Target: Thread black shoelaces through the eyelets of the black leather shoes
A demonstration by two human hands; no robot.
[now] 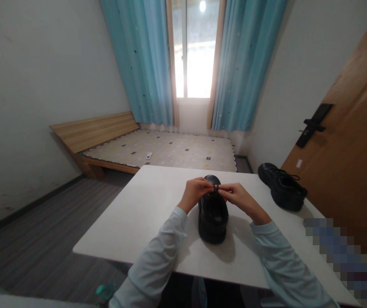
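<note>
- A black shoe [213, 216] stands on the white bench [145, 218], near the middle of it and a little toward the person's side, heel toward the person and toe pointing away toward the window
- Its dark lace [215, 187] is drawn up over the top of the shoe, where both hands meet
- The left hand [196, 191] has its grip pinched shut on the lace from the left, fingertips curled in over the shoe's tongue
- The right hand [238, 196] does the same from the right, its grip closed on the lace, so the two sets of fingertips almost touch each other above the shoe
- Both forearms come in low across the bench in pale blue sleeves [157, 261]
- A second black shoe [282, 186] lies well apart from the first, at the bench's far right corner, turned at an angle with its laces loose
- Beyond the bench is a low wooden bed [157, 147] with a patterned mat on it, and a small white object lying on the mat
- Behind the bed, a bright window [193, 55] sits between blue curtains [145, 64]
- A wooden door [350, 141] with a dark handle fills the right side of the room
</note>
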